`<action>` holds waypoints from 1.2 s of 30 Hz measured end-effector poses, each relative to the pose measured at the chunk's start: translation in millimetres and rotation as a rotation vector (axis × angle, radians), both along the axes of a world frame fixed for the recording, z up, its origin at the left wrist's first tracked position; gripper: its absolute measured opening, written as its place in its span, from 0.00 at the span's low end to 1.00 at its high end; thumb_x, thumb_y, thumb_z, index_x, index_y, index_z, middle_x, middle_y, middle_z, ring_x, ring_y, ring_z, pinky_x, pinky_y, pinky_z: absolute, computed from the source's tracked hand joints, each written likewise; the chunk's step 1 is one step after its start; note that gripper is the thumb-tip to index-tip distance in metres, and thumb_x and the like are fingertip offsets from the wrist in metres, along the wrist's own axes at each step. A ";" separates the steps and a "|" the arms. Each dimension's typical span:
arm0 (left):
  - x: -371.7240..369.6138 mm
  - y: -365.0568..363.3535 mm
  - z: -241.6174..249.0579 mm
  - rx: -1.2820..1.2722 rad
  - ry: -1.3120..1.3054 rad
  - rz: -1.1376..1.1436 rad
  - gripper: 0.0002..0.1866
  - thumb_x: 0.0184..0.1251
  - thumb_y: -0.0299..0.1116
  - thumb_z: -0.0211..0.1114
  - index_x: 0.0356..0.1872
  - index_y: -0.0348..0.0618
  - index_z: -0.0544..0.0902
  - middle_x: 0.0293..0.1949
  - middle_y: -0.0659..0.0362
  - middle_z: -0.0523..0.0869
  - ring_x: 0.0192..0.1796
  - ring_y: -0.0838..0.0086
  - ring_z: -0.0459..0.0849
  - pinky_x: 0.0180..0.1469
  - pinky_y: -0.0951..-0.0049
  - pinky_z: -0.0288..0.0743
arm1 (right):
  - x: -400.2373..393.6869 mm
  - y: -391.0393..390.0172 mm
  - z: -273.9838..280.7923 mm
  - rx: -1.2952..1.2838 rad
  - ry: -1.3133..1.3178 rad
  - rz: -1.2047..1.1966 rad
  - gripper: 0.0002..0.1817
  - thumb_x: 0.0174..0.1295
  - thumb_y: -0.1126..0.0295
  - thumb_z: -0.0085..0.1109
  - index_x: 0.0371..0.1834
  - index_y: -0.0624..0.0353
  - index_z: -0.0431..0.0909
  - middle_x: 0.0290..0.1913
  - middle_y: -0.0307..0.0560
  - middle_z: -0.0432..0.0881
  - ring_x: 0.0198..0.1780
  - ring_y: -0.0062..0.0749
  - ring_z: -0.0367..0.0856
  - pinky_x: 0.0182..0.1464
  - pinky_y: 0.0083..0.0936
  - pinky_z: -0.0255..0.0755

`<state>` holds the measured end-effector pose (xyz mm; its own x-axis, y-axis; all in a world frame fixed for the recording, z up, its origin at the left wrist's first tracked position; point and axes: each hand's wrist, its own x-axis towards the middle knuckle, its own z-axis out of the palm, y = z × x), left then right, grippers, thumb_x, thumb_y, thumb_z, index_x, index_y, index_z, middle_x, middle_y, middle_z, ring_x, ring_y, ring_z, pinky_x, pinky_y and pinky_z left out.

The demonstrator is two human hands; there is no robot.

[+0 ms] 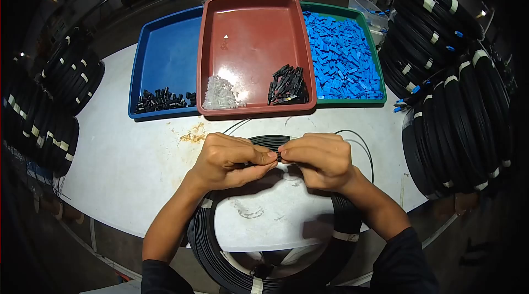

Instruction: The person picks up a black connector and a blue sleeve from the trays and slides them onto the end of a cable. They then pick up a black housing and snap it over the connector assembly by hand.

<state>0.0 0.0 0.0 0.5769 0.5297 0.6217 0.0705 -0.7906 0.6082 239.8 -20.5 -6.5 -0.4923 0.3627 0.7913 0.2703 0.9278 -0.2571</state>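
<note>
Both hands meet over the far side of a black cable coil (pixel 206 233) that lies at the table's near edge. My left hand (pixel 237 160) is closed, thumb and forefinger pinched at a small dark piece whose details are hidden by the fingertips. From the other side my right hand (pixel 317 159) pinches at the same spot, its fingertips nearly touching those of the left. Thin loose cable ends arch out behind the coil on both sides. Pale tape bands wrap the coil.
A red tray (pixel 253 4) holds clear and black small parts. Beside it stand a blue tray (pixel 140 46) with black pieces and a green tray (pixel 377 82) full of blue connectors. Stacked cable coils (pixel 463 123) rise at the right, more coils (pixel 47 134) at the left.
</note>
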 end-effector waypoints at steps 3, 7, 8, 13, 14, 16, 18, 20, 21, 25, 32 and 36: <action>2.3 -2.2 -0.5 0.077 -0.009 -0.009 0.06 0.56 0.21 0.77 0.34 0.34 0.92 0.35 0.49 0.94 0.36 0.66 0.95 0.39 0.74 0.90 | -2.6 -1.4 -4.2 -0.141 0.105 0.013 0.16 0.42 0.84 0.63 0.38 0.66 0.85 0.41 0.54 0.88 0.34 0.45 0.88 0.36 0.30 0.83; 1.0 -3.1 1.0 -0.023 -0.044 0.001 0.06 0.55 0.21 0.78 0.34 0.35 0.92 0.35 0.49 0.94 0.36 0.67 0.95 0.39 0.74 0.90 | -3.2 -3.4 5.2 0.024 0.056 -0.040 0.15 0.42 0.86 0.65 0.37 0.67 0.84 0.36 0.52 0.87 0.32 0.43 0.86 0.34 0.32 0.81; 1.3 -3.3 1.1 -0.038 -0.056 -0.005 0.06 0.55 0.21 0.78 0.35 0.35 0.92 0.35 0.49 0.94 0.36 0.67 0.95 0.39 0.74 0.90 | -1.8 -4.6 6.9 0.087 0.000 -0.069 0.14 0.43 0.87 0.66 0.37 0.66 0.84 0.35 0.51 0.87 0.32 0.42 0.86 0.33 0.33 0.80; 1.2 -1.1 1.3 0.050 0.026 -0.014 0.06 0.55 0.21 0.78 0.34 0.34 0.91 0.35 0.49 0.94 0.36 0.67 0.95 0.39 0.73 0.90 | -1.8 -5.2 1.7 -0.056 0.004 -0.041 0.13 0.44 0.84 0.68 0.36 0.66 0.83 0.35 0.50 0.85 0.32 0.41 0.85 0.33 0.32 0.80; 1.0 -0.5 1.8 0.089 0.040 -0.013 0.06 0.56 0.21 0.78 0.34 0.33 0.91 0.35 0.49 0.94 0.36 0.67 0.95 0.39 0.73 0.90 | -3.4 -4.6 0.7 -0.142 0.052 -0.027 0.14 0.43 0.83 0.67 0.36 0.66 0.83 0.36 0.50 0.85 0.33 0.41 0.85 0.33 0.32 0.80; -0.2 -0.1 -0.4 0.039 0.001 -0.006 0.05 0.56 0.21 0.77 0.34 0.34 0.92 0.35 0.50 0.94 0.36 0.67 0.95 0.39 0.73 0.90 | -7.6 -4.0 1.5 -0.076 0.068 -0.042 0.14 0.42 0.83 0.67 0.36 0.66 0.83 0.36 0.50 0.85 0.32 0.41 0.85 0.34 0.32 0.80; -0.5 -0.5 -1.5 -0.012 -0.041 0.001 0.05 0.56 0.21 0.77 0.34 0.34 0.92 0.35 0.50 0.94 0.36 0.68 0.95 0.39 0.73 0.89 | -8.2 -4.7 3.9 -0.013 0.080 -0.057 0.14 0.41 0.83 0.66 0.35 0.66 0.82 0.36 0.50 0.85 0.32 0.42 0.86 0.34 0.33 0.80; 0.3 -1.2 -0.2 -0.062 -0.051 -0.010 0.05 0.56 0.22 0.77 0.34 0.34 0.92 0.35 0.50 0.94 0.36 0.67 0.95 0.38 0.73 0.89 | -5.7 -6.7 7.8 0.129 0.009 -0.078 0.14 0.41 0.86 0.67 0.35 0.66 0.82 0.35 0.50 0.85 0.32 0.43 0.86 0.35 0.33 0.80; 0.5 -1.2 -0.5 -0.062 -0.052 -0.010 0.05 0.56 0.22 0.77 0.34 0.34 0.92 0.35 0.50 0.94 0.36 0.67 0.95 0.38 0.73 0.89 | -4.3 -6.3 7.1 0.130 0.009 -0.078 0.14 0.41 0.86 0.67 0.35 0.66 0.82 0.35 0.50 0.85 0.32 0.43 0.86 0.35 0.33 0.80; -0.4 -0.2 -1.6 -0.007 0.020 -0.001 0.06 0.56 0.22 0.78 0.34 0.34 0.92 0.35 0.50 0.94 0.35 0.69 0.95 0.38 0.74 0.89 | -3.6 -2.7 0.8 -0.094 0.055 -0.011 0.15 0.40 0.87 0.63 0.36 0.67 0.82 0.36 0.50 0.85 0.33 0.44 0.85 0.35 0.33 0.81; 0.4 -0.7 0.6 -0.034 -0.032 0.004 0.06 0.56 0.22 0.77 0.35 0.34 0.92 0.35 0.50 0.94 0.36 0.68 0.95 0.38 0.75 0.89 | -2.9 -2.8 6.0 0.044 -0.013 -0.043 0.15 0.41 0.88 0.63 0.36 0.68 0.81 0.36 0.51 0.85 0.33 0.44 0.85 0.35 0.33 0.81; 0.3 0.9 -0.8 0.045 0.017 -0.002 0.06 0.56 0.22 0.77 0.35 0.33 0.92 0.35 0.49 0.94 0.36 0.69 0.95 0.38 0.75 0.89 | -3.0 1.0 -0.3 -0.100 0.050 0.012 0.15 0.41 0.85 0.64 0.36 0.68 0.81 0.37 0.52 0.84 0.33 0.44 0.85 0.36 0.32 0.81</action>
